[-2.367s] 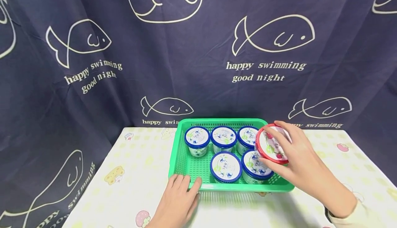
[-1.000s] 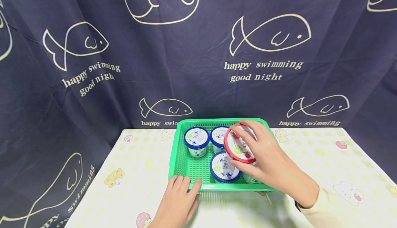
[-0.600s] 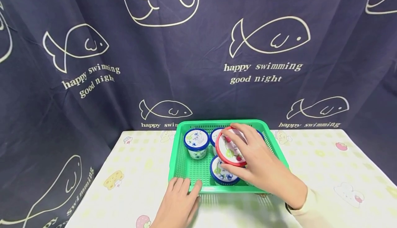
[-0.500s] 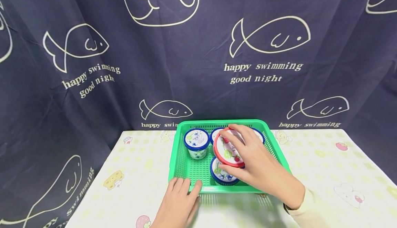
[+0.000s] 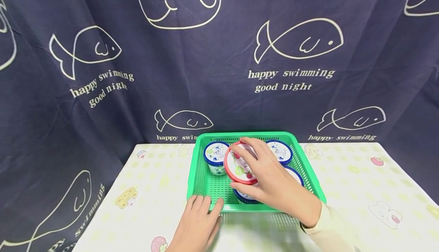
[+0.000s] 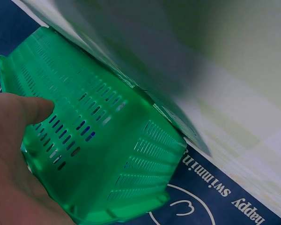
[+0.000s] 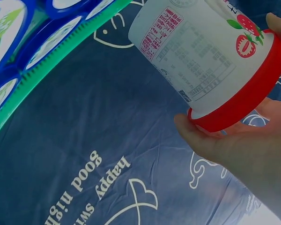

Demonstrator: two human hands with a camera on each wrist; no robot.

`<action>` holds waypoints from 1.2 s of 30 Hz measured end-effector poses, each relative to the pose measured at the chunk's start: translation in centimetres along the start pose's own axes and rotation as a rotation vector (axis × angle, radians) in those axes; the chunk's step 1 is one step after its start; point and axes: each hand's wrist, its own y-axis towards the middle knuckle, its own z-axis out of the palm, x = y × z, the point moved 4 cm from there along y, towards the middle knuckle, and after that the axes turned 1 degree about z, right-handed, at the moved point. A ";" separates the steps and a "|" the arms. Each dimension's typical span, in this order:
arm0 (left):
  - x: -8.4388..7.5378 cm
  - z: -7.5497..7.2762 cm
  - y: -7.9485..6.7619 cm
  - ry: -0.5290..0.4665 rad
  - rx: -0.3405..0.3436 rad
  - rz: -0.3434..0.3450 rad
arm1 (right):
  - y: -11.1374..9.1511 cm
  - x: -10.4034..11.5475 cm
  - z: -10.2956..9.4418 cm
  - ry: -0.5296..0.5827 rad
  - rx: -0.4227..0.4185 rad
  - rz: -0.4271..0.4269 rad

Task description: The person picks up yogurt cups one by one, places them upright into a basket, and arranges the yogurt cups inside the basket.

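My right hand (image 5: 274, 177) grips a white tub with a red lid (image 5: 236, 166) by its lid rim, above the green basket (image 5: 247, 207). In the right wrist view the tub (image 7: 192, 56) is tilted, and red fruit and small print show on its side. Several blue-lidded tubs stand in the basket, one at the back left (image 5: 217, 153) and one at the back right (image 5: 279, 153); the held tub and hand partly hide others. My left hand (image 5: 199, 221) holds the basket's front rim near its left corner, fingers over the edge. Its thumb (image 6: 40, 110) lies on the outer slotted wall.
The basket stands on a table with a pale checked cloth (image 5: 137, 210), close to its back edge. A dark blue curtain (image 5: 219, 73) with white fish drawings hangs behind and at the sides. Bare basket floor (image 5: 217, 185) shows at the front left.
My right hand has carried the red-lidded tub leftward over the basket, from its right side to near the middle. The right-hand blue-lidded tubs show again. My left hand stays on the rim.
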 end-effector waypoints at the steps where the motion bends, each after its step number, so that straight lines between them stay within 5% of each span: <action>1: 0.0 0.0 -0.1 0.001 0.003 -0.002 | 0.1 0.1 0.2 0.005 -0.004 -0.006; 20: -0.1 0.5 -0.4 -0.008 0.010 0.004 | 0.9 0.6 3.5 0.015 0.014 0.038; 36: 0.2 0.1 -0.5 0.010 -0.003 0.011 | 3.5 3.2 5.1 -0.077 0.124 0.021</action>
